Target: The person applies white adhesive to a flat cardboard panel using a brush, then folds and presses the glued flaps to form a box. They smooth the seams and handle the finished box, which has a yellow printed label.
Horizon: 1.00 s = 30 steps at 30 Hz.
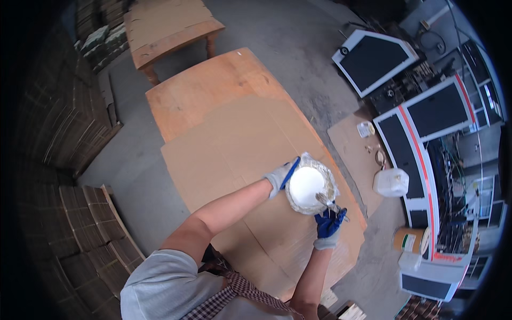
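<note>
Both hands wear grey gloves with blue palms and meet over a round white bowl (306, 186) lined with clear plastic film, which sits on a cardboard sheet (234, 144) spread across the wooden counter (197, 90), near its right edge. The left hand (281, 176) clasps the bowl's left rim, fingers curled around the edge. The right hand (329, 224) is closed around a small metal tool (325, 200) whose tip reaches into the bowl at its lower right. Beyond the counter's right edge, a white plastic jug (391, 182) stands on the concrete floor (298, 37) beside a machine with dark panels (426, 122). Stacks of flattened cardboard (101, 234) rise along the left side.
</note>
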Each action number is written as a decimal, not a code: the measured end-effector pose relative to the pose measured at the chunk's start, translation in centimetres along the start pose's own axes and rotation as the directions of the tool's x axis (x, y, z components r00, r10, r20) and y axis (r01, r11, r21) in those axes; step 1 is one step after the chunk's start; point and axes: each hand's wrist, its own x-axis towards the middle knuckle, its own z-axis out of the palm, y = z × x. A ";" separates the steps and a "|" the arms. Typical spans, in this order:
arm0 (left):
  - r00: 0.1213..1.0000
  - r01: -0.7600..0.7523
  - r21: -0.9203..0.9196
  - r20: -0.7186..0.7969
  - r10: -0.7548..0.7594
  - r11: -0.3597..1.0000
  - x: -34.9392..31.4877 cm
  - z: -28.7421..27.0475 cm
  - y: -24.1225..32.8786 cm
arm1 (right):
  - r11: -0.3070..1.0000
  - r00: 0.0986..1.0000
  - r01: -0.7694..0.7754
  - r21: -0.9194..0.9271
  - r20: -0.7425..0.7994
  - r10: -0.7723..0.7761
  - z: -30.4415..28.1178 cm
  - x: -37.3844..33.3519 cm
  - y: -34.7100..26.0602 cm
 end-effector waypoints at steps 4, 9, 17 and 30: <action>0.998 -0.066 -0.001 -0.015 0.066 0.998 -4.4 -0.2 1.6 | 0.989 0.985 0.061 -0.138 0.167 -0.038 2.7 -2.7 -1.5; 0.964 -0.197 0.074 -0.169 0.207 0.978 -16.8 0.5 5.6 | 0.992 0.916 0.036 -0.119 0.401 0.015 9.4 -7.7 -3.7; 0.846 -0.320 0.016 -0.445 0.293 0.947 -38.6 -13.0 6.3 | 0.943 0.712 -0.263 -0.205 0.618 0.333 21.3 -16.8 10.1; 0.559 -0.390 -0.174 -0.825 0.082 0.904 -59.6 -36.9 12.3 | 0.570 0.292 -0.704 -0.423 0.559 0.776 40.8 -23.8 42.2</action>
